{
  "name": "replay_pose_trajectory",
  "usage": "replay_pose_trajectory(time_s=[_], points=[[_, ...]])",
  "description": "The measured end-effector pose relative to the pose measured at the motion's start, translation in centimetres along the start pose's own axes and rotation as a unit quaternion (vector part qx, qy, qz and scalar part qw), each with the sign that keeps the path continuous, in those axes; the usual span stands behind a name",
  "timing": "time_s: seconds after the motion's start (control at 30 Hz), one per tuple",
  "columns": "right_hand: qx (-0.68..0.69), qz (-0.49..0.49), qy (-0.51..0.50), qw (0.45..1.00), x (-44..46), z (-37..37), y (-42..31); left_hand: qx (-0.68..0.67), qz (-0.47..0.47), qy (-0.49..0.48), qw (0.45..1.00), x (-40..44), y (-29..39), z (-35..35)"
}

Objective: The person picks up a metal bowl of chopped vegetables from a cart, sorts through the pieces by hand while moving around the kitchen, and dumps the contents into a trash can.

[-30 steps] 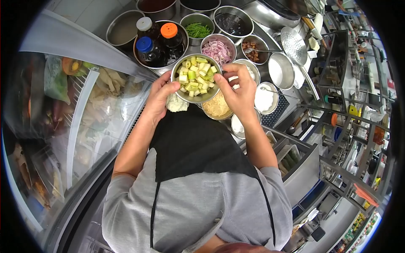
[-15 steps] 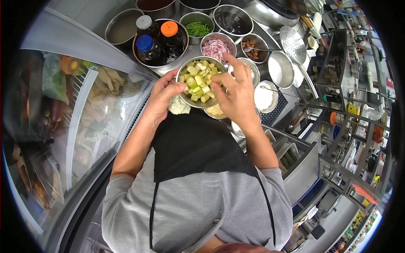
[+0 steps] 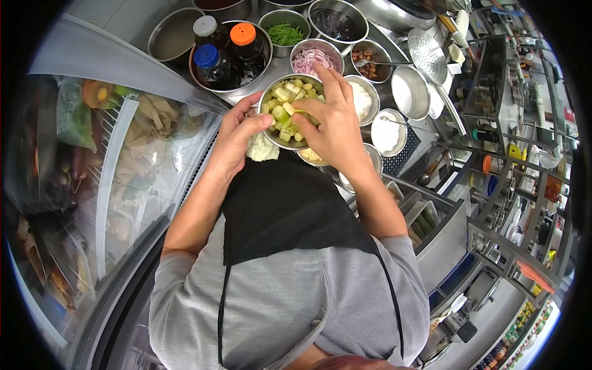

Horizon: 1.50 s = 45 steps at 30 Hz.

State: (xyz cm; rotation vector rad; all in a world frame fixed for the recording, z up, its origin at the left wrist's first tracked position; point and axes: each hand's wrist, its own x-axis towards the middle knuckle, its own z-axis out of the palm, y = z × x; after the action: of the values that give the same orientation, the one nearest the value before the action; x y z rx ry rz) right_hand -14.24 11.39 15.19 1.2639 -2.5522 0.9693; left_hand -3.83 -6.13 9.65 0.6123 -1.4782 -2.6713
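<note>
A steel bowl [image 3: 264, 98] full of chopped pale green vegetable pieces [image 3: 282, 115] is held over the counter in front of me. My left hand [image 3: 239, 132] grips its left rim, with the thumb on the near side. Inside the bowl, my right hand [image 3: 333, 117] has its thumb and index finger bent together at a few pieces, while the other fingers stretch out above. What lies between those fingertips is partly hidden. Behind the bowl is a pot of sliced red onion [image 3: 316, 59]. A pale green crumpled cloth-like thing [image 3: 263, 148] hangs below the left rim.
Dark bottles with coloured caps [image 3: 207, 57] stand in a pot at the back left. Nearby are a pot of cut green vegetables [image 3: 286, 36], bowls of white powder [image 3: 388, 134] and a perforated skimmer [image 3: 427, 58]. A glass-fronted fridge [image 3: 123, 185] flanks me on the left.
My right hand has moved left and deeper into the bowl, its thumb and index finger now among the vegetable pieces. The left hand keeps its grip; the bowl has shifted slightly up.
</note>
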Motion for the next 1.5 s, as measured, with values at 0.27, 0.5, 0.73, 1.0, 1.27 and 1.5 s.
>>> replay_pose_trajectory(time_s=[0.27,0.5,0.73,1.0,1.27,1.5], points=[[0.115,0.056,0.030,0.991,-0.1,-1.0,1.6,-0.011,-0.005,0.018,1.000,-0.1,-0.3,-0.5],[0.606,0.282,0.118,0.735,-0.6,-3.2,2.1,-0.014,0.016,0.021,1.000,0.0,-1.0,-0.7],[0.646,0.357,0.030,0.674,-1.2,-2.8,3.3,-0.009,0.012,0.025,1.000,0.2,-0.8,0.1],[0.045,0.049,-0.011,0.998,-0.9,-0.2,-0.6,0.035,0.021,0.027,0.999,0.2,-1.3,0.6],[-0.095,-0.004,-0.086,0.992,-1.4,-1.5,-1.1,0.042,0.026,0.035,0.998,0.2,-1.4,-0.1],[-0.087,0.061,-0.041,0.993,-1.4,-2.5,0.2,0.005,0.013,0.032,0.999,0.3,-1.3,-0.2]])
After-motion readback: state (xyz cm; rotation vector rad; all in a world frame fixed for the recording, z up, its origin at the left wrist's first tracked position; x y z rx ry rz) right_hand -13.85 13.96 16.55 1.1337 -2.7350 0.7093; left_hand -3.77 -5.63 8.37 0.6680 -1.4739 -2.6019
